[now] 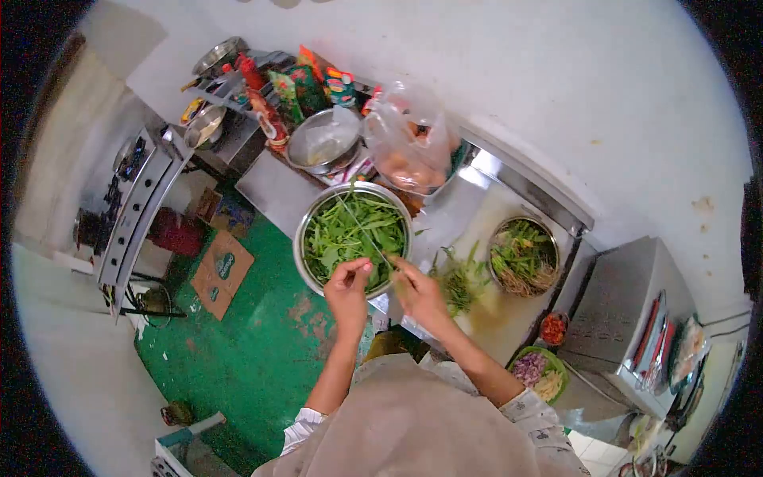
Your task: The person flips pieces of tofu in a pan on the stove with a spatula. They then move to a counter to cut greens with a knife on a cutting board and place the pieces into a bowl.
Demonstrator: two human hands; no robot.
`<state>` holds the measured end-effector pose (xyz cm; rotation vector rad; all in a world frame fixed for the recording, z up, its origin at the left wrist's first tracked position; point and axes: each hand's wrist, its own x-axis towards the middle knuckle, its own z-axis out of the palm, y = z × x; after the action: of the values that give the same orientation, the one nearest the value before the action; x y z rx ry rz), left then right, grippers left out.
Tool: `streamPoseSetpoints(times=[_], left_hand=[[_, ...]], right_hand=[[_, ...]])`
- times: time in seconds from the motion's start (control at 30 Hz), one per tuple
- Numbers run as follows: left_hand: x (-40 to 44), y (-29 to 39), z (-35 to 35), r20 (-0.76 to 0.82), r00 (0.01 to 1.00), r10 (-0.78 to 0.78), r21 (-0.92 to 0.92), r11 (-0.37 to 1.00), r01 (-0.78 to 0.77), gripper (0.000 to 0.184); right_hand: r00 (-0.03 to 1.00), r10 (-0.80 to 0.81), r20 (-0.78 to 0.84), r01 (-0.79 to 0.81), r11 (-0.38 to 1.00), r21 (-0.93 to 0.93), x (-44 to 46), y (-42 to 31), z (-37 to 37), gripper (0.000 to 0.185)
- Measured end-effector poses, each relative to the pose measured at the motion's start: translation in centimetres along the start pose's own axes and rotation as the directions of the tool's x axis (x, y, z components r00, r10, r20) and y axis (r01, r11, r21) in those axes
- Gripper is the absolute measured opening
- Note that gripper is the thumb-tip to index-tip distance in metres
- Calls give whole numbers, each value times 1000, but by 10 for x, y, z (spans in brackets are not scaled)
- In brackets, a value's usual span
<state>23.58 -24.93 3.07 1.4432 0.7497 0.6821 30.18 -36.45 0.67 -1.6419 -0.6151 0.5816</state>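
Note:
A steel bowl (300, 253) full of green leafy vegetables (350, 230) stands at the counter's front edge. My left hand (348, 296) is closed in a pinch over the bowl's near rim; whatever is between its fingertips is too small to make out. Just to its right, my right hand (420, 296) is closed on what looks like a thin knife (364, 226), seen nearly edge-on, its pale blade slanting up and left across the leaves. Cut greens and stems (459, 282) lie on the cutting board (497, 318), right of my right hand.
A bowl of stems and roots (524, 256) stands on the right. Behind are a plastic bag (409, 147) and a metal basin (322, 143). Nearer on the right sit a green basket of chopped onions (536, 370) and a red-filled dish (554, 327). A stove (131, 230) stands left.

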Motion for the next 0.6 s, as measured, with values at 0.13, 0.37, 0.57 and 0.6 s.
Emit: streamPoseSetpoints(times=[0.13, 0.37, 0.57, 0.6], left_hand=[[13, 8, -29, -164, 974, 157, 175, 976, -128, 9], [69, -33, -63, 25, 981, 194, 387, 903, -188, 27], [85, -77, -75, 290, 953, 81, 742, 610, -278, 51], [80, -74, -71, 256, 961, 105, 787, 555, -270, 61]], right_hand=[[970, 229, -85, -196, 937, 290, 29, -7, 24, 39], [788, 165, 593, -594, -47, 803, 55, -5, 54, 33], [786, 210, 581, -618, 249, 746, 22, -30, 28, 33], [804, 209, 556, -594, 296, 748, 17, -33, 18, 33]])
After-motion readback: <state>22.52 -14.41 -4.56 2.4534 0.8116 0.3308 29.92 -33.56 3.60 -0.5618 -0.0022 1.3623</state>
